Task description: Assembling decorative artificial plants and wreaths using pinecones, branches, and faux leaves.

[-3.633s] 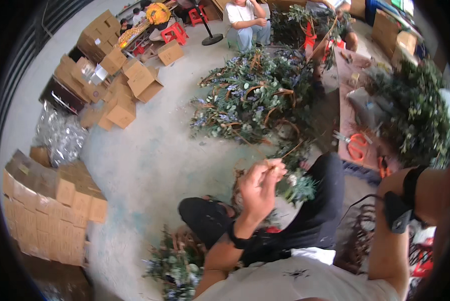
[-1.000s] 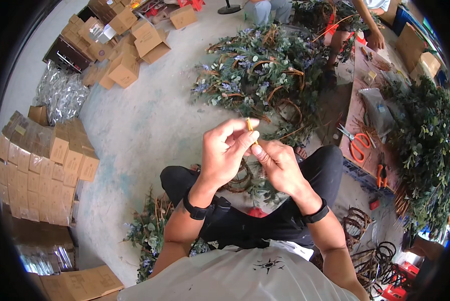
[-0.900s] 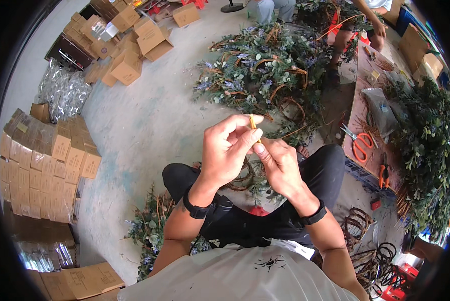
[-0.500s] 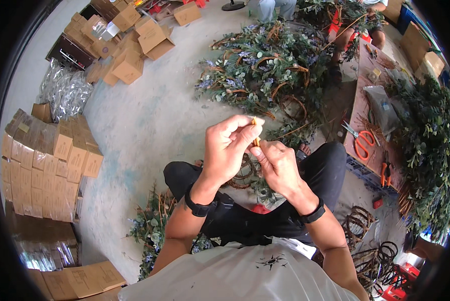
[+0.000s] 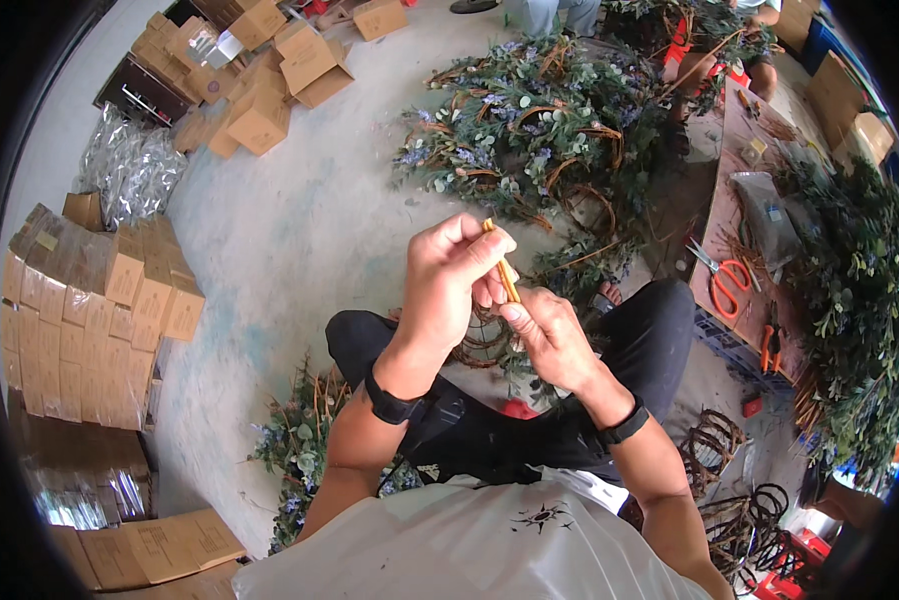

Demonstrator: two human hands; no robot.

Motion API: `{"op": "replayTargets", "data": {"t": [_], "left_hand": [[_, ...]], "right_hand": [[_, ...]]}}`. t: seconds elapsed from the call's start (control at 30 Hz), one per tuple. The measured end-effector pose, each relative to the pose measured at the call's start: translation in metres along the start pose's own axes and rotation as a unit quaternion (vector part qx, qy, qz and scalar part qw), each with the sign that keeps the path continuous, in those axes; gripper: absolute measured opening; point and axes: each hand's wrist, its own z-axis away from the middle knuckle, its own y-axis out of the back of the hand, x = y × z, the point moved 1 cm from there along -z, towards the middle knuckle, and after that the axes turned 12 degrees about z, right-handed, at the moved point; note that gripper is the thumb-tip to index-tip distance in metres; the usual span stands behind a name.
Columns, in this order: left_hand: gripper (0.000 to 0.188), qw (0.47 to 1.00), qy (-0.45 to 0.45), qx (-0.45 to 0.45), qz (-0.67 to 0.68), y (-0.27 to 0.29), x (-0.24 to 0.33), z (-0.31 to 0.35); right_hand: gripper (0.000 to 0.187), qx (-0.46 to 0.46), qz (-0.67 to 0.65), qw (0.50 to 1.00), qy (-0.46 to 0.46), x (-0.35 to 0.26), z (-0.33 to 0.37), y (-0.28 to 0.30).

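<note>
We see a slim yellow strip [image 5: 503, 268] between the two hands, its long axis slanting from upper left, away from the body, to lower right. Print on the stacked cartons [image 5: 84, 335] is too small for us to read. Our left hand's [image 5: 443, 282] fingers pinch the strip's upper part; our right hand's [image 5: 555, 338] clamp its lower end.

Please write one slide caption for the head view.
Left hand and right hand hold a slender yellow strip, with a lilac-flowered leafy green heap beyond.
</note>
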Motion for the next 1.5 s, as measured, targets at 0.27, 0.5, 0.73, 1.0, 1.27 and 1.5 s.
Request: {"op": "replayTargets", "data": {"t": [0.27,0.5,0.73,1.0,1.27,1.5], "left_hand": [[0.024,0.967,-0.204,0.016,-0.154,0.006,-0.01,0.007],[0.033,0.659,-0.515,-0.088,-0.542,0.014,0.008,0.004],[0.026,0.686,-0.482,-0.104,-0.535,0.032,-0.006,0.024],[0.03,0.759,-0.413,-0.059,-0.5,0.046,-0.038,0.051],[0.036,0.896,-0.159,0.009,-0.414,0.06,-0.057,0.02],[0.024,0.946,-0.096,0.052,-0.307,0.078,-0.088,0.023]], "right_hand": [[0.041,-0.05,-0.111,0.991,-0.052,0.002,0.009,0.012],[0.037,-0.076,-0.2,0.975,-0.055,-0.003,0.017,0.004],[0.035,-0.125,-0.169,0.977,-0.047,0.0,0.023,-0.012],[0.033,-0.118,-0.154,0.98,-0.042,0.013,0.031,-0.042],[0.044,0.018,-0.067,0.989,-0.134,0.031,0.01,-0.046],[0.043,-0.003,-0.045,0.988,-0.145,0.054,-0.005,-0.072]]}}
